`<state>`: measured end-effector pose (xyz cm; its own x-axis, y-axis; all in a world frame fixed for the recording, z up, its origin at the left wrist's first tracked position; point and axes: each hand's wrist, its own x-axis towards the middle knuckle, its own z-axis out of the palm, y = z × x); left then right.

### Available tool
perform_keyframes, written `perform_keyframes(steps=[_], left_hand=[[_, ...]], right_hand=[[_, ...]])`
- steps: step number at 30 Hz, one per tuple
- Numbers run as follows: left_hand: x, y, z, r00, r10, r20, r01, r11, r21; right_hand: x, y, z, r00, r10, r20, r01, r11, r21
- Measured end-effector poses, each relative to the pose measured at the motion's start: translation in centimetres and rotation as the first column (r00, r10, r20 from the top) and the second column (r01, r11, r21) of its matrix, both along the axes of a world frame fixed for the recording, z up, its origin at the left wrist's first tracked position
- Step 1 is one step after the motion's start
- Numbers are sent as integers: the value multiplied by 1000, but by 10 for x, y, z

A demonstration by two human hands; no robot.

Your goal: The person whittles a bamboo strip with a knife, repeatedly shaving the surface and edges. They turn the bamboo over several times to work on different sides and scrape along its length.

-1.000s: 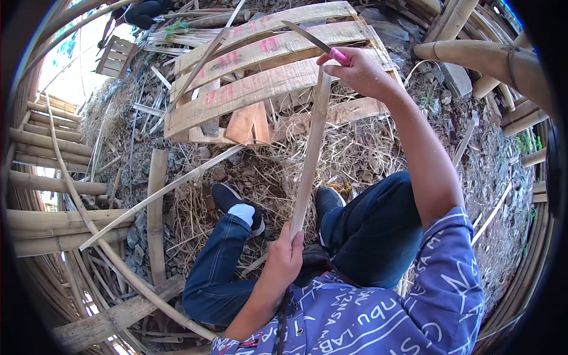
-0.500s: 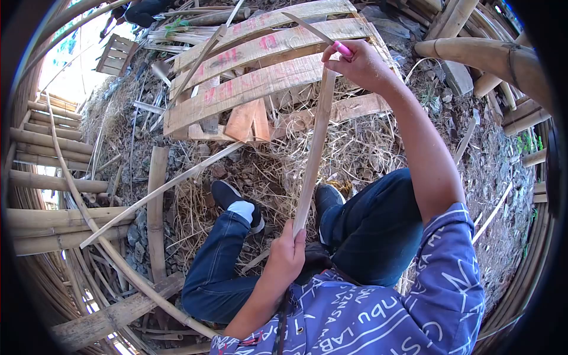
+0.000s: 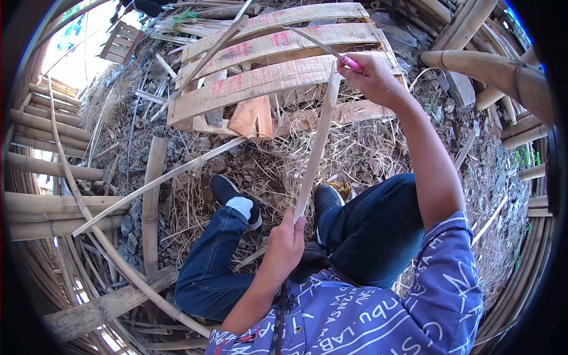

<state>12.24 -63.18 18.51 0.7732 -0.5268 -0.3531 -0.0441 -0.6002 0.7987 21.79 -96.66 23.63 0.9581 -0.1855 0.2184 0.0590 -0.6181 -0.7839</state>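
Note:
My left hand (image 3: 285, 244) is wrapped round the lower end of a flat bamboo strip (image 3: 319, 145), which slants up and away from my lap. At the strip's far end, my right hand (image 3: 371, 77) grips the pink handle of a knife (image 3: 319, 44). The blade points up and left over a slatted wooden pallet (image 3: 260, 80) with red marks. Whether the right fingers touch the strip is hard to tell. Below the pallet's front slat sits an orange-brown wood piece (image 3: 251, 116).
A long thin strip (image 3: 160, 184) lies slanted at the left, across an upright bamboo piece (image 3: 153, 201). Bamboo poles (image 3: 53, 204) line the left side, and a thick pole (image 3: 485, 65) juts in at the right. Straw and shavings (image 3: 355, 148) cover the ground round my feet.
My right hand has moved slightly right and down with the knife, and the strip's far end has shifted right. The view has tilted a little.

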Motion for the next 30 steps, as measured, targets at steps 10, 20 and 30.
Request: perform_keyframes(steps=[10,20,30], left_hand=[[5,1,-5,1000,12,0,-12,1000,-29],[16,-1,5,997,48,-60,-54,995,-87],[10,1,3,998,26,-49,-29,997,-74]], right_hand=[[-8,18,-7,999,1,38,3,994,-109],[-15,13,-11,972,-199,-123,203,979,22],[-21,10,-4,913,8,-408,222,828,515]])
